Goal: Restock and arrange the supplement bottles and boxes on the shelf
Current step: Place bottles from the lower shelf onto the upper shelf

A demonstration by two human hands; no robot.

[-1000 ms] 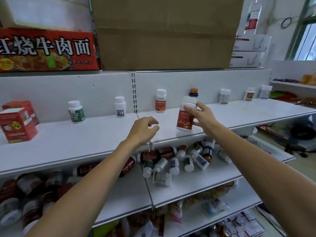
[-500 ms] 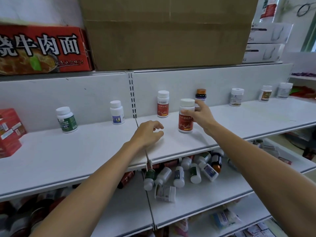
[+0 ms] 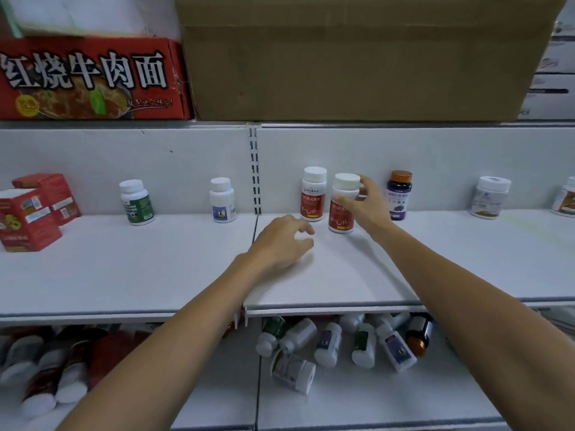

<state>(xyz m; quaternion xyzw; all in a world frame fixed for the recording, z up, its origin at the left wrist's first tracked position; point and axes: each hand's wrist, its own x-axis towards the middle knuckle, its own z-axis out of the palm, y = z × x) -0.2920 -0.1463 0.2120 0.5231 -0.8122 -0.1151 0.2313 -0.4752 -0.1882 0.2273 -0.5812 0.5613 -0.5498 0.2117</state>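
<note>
The right hand [image 3: 368,206] grips a red-label bottle [image 3: 340,219] (label part-covered).

Red-labelled bottle [image 3: 342,206] upright beside its twin [image 3: 313,197].

shop aisle, looks like a small store or pharmacy. white metal shelf [image 3: 124,269] runs in tiers, with a slotted upright [image 3: 255,169] in the back panel: standard store racking. pill bottles stand spaced along the back with labels facing out: green-label bottle [image 3: 137,202], red-label bottle [image 3: 340,214], purple-label bottle [image 3: 399,197]. small red boxes [image 3: 31,213] are stacked at the left end. lower shelf [image 3: 373,399] holds a loose heap of bottles [image 3: 342,340] on their sides. top tier carries bulk stock: red noodle carton [image 3: 90,79] with printed chinese text, plain cardboard carton [image 3: 342,57].
</note>
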